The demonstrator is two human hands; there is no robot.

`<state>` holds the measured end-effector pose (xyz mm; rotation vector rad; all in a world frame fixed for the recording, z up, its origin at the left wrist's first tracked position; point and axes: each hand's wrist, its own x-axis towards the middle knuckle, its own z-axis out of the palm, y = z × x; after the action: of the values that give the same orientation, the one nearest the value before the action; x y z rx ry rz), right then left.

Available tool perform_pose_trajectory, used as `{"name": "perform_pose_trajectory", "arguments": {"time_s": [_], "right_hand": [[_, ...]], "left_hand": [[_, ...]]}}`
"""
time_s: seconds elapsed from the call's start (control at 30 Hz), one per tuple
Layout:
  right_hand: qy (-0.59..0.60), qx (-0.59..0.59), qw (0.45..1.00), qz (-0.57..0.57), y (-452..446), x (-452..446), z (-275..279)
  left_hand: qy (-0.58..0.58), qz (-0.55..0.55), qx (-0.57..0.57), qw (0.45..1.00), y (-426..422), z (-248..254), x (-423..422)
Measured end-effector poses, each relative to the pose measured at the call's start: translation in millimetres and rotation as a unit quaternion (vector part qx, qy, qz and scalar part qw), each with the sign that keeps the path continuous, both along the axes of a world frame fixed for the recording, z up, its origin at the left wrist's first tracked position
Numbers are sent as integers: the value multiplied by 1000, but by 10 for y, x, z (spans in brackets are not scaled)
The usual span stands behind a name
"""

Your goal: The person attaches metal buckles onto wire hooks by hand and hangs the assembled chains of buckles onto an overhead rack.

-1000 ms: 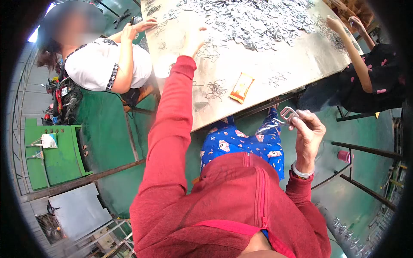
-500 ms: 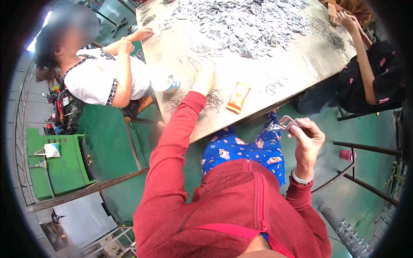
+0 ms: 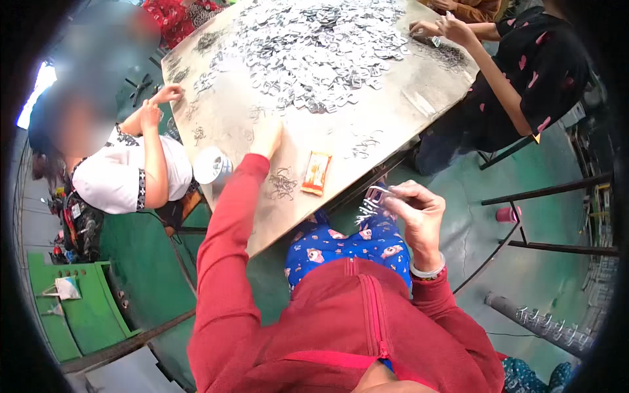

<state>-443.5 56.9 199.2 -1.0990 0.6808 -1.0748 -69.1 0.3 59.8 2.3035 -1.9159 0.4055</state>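
My left hand (image 3: 267, 134) reaches over the table (image 3: 400, 118), near small dark wire pieces; its fingers are washed out by glare, so their pose is unclear. Closed in a pinch, my right hand (image 3: 419, 213) holds a metal buckle (image 3: 379, 191) in front of the table edge, with small shiny pieces hanging below it. An orange packet (image 3: 317, 173) lies on the table beside a cluster of dark wire hooks (image 3: 282, 184). A large heap of metal buckles (image 3: 314, 56) covers the far middle of the table.
A white tub (image 3: 212, 166) stands at the table's left edge. One person in white (image 3: 134, 173) sits at the left, another in a black patterned top (image 3: 537, 65) at the right. More people are at the far side. A metal frame (image 3: 557, 250) stands at the right.
The view has shifted, so the table and heap appear further left and lower. My left hand has moved from the heap's near left side to lower on the table. My right hand still holds the buckle.
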Motion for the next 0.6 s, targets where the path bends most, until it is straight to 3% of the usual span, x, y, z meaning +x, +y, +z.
{"name": "perform_pose_trajectory", "arguments": {"time_s": [0.1, 0.23, 0.27, 0.37, 0.5, 0.57, 0.6], "right_hand": [[26, 7, 1000, 1, 38, 36, -43], [55, 43, 997, -18, 128, 97, -82], [52, 57, 997, -11, 125, 101, -128], [103, 32, 994, -10, 105, 101, -326], [66, 49, 997, -15, 111, 169, -420], [62, 23, 997, -28, 138, 184, -405], [60, 9, 998, -33, 145, 193, -391]], "left_hand": [[86, 16, -87, 992, 69, 186, -82], [273, -17, -209, 939, 267, 531, -381], [383, 19, -187, 904, 346, 623, -531], [634, -28, -140, 760, 666, 899, -1136], [711, -111, -69, 691, 1147, 1305, -1892], [519, -215, -173, 809, 1137, 1208, -2023], [479, -196, -184, 836, 1148, 1231, -2089]]}}
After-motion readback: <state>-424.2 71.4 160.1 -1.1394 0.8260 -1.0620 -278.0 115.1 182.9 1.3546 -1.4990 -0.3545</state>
